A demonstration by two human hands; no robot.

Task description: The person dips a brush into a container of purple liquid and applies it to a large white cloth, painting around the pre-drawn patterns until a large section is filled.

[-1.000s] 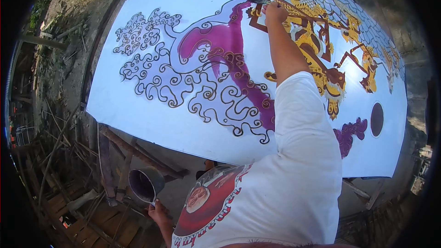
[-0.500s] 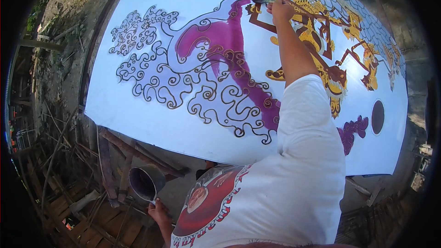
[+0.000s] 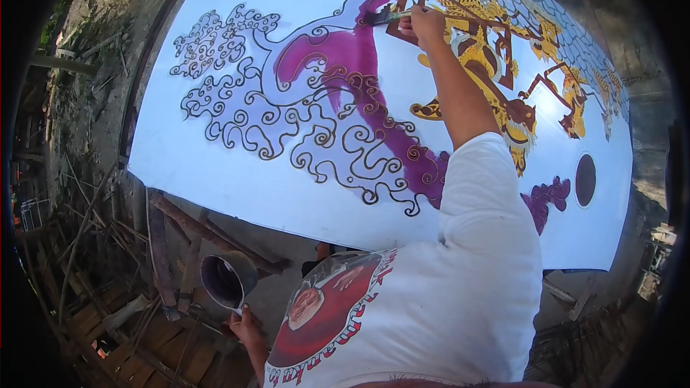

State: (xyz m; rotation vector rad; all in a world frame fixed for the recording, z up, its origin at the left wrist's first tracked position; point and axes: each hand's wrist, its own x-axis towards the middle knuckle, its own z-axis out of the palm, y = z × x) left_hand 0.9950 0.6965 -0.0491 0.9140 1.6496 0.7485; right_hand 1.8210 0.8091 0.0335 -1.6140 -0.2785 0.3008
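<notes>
The broad white sheet [image 3: 215,197] bears dark scrollwork and gold figures. A purple band [image 3: 366,57] runs across it. Below the sheet's near edge is a pot [image 3: 249,273], its handle within the left hand's [image 3: 246,325] curled fingers. Over the sheet's far part, the right hand's [image 3: 424,26] fingers pinch a brush [image 3: 394,16], dark bristles against the purple band.

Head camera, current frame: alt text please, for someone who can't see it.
A person's right grip holds a brush at a purple band on a large white patterned sheet. The left grip holds a pot by its handle, off the sheet's near edge.
</notes>
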